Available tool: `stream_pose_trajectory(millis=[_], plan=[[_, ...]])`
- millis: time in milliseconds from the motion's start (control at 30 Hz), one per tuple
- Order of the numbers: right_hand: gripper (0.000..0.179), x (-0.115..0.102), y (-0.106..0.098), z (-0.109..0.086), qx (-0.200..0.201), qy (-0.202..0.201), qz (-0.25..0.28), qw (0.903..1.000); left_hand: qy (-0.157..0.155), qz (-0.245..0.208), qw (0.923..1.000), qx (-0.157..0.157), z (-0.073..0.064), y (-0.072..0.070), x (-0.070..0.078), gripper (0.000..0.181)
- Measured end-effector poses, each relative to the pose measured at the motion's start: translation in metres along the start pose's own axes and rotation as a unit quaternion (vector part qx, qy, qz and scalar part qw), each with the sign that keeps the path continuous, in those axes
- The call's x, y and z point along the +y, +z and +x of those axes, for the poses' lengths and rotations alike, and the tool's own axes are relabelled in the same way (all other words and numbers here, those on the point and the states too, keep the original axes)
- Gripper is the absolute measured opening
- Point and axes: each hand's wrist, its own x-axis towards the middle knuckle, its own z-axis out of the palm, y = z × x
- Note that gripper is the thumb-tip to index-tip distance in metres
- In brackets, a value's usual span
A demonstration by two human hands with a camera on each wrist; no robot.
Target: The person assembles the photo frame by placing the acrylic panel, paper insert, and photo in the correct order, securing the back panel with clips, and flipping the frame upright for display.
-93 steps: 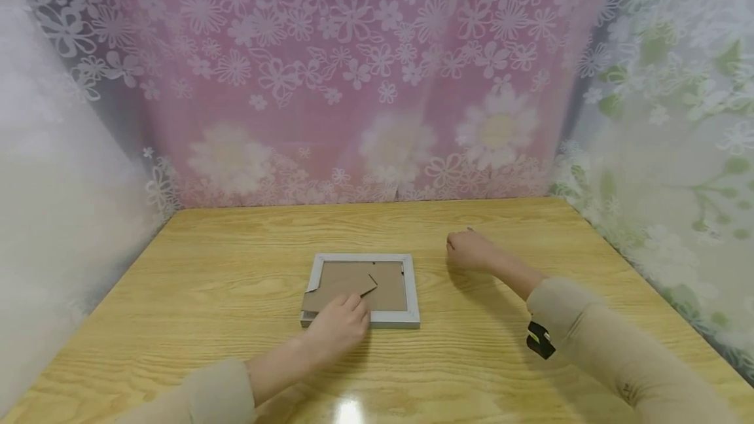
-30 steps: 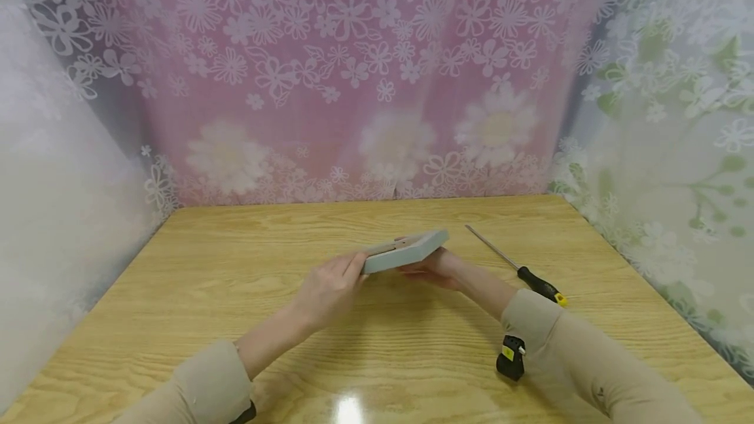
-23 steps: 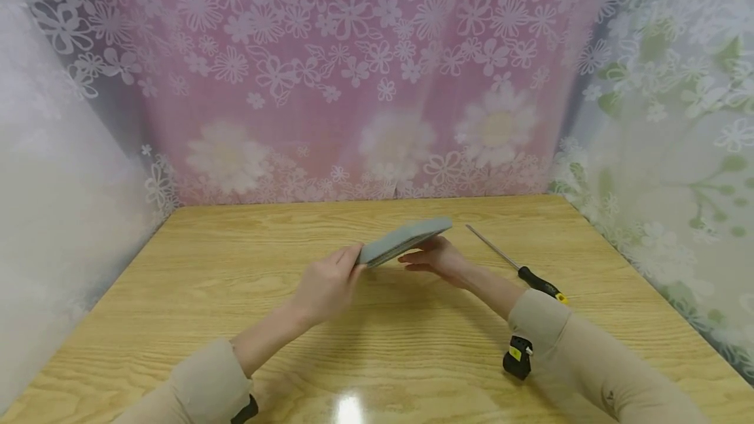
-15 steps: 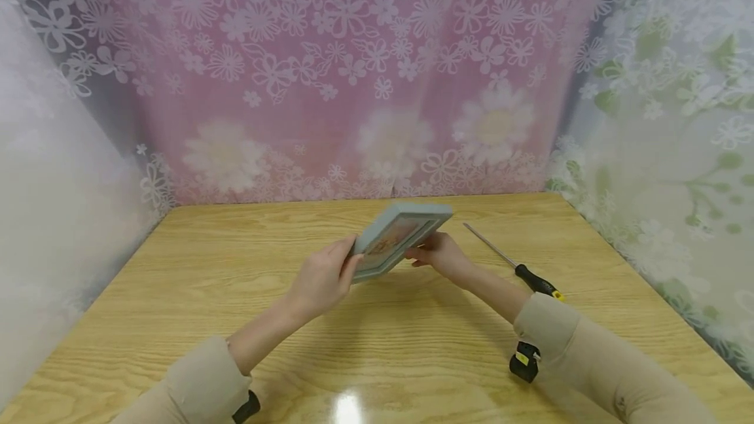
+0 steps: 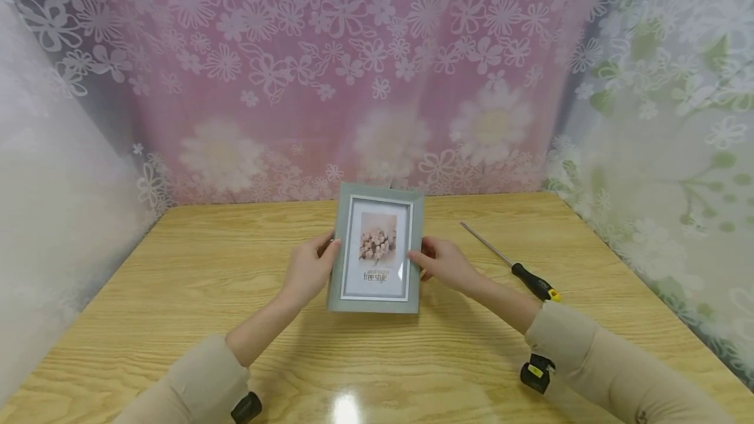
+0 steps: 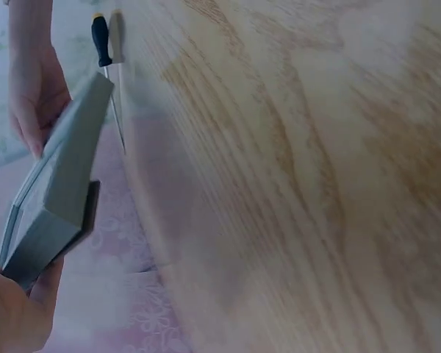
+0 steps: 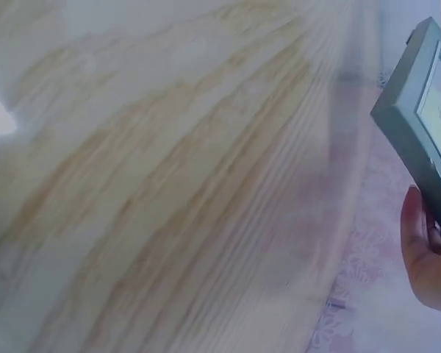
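A grey-green picture frame (image 5: 377, 306) is held upright over the table, its front facing me. Behind its glass is a print of pink flowers with the words "free style". My left hand (image 5: 309, 270) grips the left side, thumb on the front edge and fingers behind. On the opposite side my right hand (image 5: 450, 265) pinches the edge, thumb on the front. In the left wrist view the picture frame (image 6: 66, 162) shows edge-on, with a dark piece standing out from its back. The right wrist view shows a corner of the picture frame (image 7: 411, 110) above the right hand (image 7: 430, 268).
A screwdriver (image 5: 503, 258) with a black and yellow handle lies on the wood-grain table (image 5: 235, 247), right of the right hand. A pink flowered curtain (image 5: 294, 84) hangs along the back edge, with pale curtains at both sides.
The picture frame lay face down, with the left hand on its back and the right hand farther right. Both hands have since lifted it and turned its front toward me. The screwdriver came into view.
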Motion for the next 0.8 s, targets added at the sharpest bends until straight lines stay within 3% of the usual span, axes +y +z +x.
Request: stream_pose_trajectory(millis=[100,233,367,567,800], plan=[[0.037,0.000,0.001,0.000,-0.012,0.033,0.012,0.9993,-0.058,-0.018,0.9981,-0.011,0.002,0.001,-0.005,0.036],[0.037,0.001,0.005,0.002,-0.030,0.083,0.005,0.9961,-0.134,-0.021,0.9900,-0.037,0.003,0.005,-0.013,0.036],[0.037,0.007,0.011,0.004,-0.045,0.129,-0.025,0.9903,-0.177,0.006,0.9818,-0.067,0.003,0.012,-0.024,0.037],[0.026,0.018,0.020,0.006,-0.053,0.162,-0.056,0.9837,-0.194,0.052,0.9753,-0.092,0.002,0.021,-0.039,0.033],[0.024,0.023,0.025,0.013,-0.045,0.156,-0.113,0.9803,-0.167,0.135,0.9712,-0.103,0.007,0.023,-0.042,0.032]])
